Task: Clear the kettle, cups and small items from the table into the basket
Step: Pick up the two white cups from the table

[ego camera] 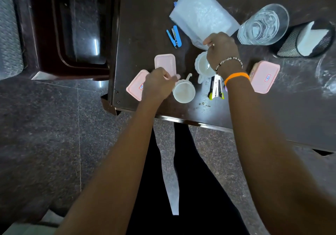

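Two white cups stand near the front of the dark table [272,116]. My left hand [158,83] hovers over two pink lidded boxes [164,62] [135,87], fingers curled, fingertips beside the nearer cup [184,92] and its handle. My right hand [221,52] is above the farther cup [202,66], fingers curled down by a clear plastic bag's [201,11] corner; what they touch is hidden. A glass kettle [263,24] lies at the back right, next to a black mesh basket [291,45] holding white paper.
A blue stapler [174,36] lies left of the bag. A black-and-white stapler [216,89] sits under my right wrist, with a third pink box [264,76] to its right. A dark chair [72,25] stands left of the table. Crumbs [204,104] mark the front edge.
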Available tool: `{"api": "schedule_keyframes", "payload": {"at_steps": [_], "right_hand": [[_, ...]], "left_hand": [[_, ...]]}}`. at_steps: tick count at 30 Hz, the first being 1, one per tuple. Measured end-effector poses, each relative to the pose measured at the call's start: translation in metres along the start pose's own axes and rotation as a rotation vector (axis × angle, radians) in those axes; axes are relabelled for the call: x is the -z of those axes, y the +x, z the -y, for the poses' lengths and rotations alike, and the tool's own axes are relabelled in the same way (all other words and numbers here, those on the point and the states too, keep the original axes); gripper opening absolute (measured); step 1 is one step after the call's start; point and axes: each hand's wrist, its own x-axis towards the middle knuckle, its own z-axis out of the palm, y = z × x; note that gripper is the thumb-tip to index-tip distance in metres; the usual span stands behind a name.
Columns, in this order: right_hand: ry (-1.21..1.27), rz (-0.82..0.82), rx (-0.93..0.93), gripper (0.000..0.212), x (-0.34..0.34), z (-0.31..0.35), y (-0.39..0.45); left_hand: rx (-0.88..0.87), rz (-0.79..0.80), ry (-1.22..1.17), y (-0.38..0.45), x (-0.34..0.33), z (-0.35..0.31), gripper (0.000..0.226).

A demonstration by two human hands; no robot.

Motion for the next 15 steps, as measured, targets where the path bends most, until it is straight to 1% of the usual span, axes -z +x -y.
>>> {"api": "schedule_keyframes", "payload": {"at_steps": [2,4,8,11,13,15], "right_hand": [[0.017,-0.051,-0.014,0.036,-0.005,-0.008,-0.013],[0.024,-0.089,-0.043,0.039,-0.012,-0.016,-0.024],[0.052,-0.140,-0.067,0.044,-0.022,-0.025,-0.031],[0.121,-0.177,-0.101,0.051,-0.022,-0.027,-0.026],[0.092,-0.158,-0.097,0.057,-0.022,-0.029,-0.021],[0.036,-0.106,-0.079,0.057,-0.023,-0.030,-0.017]], "left_hand": [[0.003,0.109,0.109,-0.008,-0.009,0.005,0.040],[-0.006,0.147,0.173,-0.016,-0.019,0.010,0.040],[-0.021,0.169,0.158,-0.018,-0.031,0.014,0.037],[-0.039,0.148,0.128,-0.015,-0.031,0.014,0.033],[-0.073,0.126,0.147,-0.015,-0.031,0.014,0.030],[-0.105,0.113,0.167,-0.015,-0.031,0.014,0.028]]}}
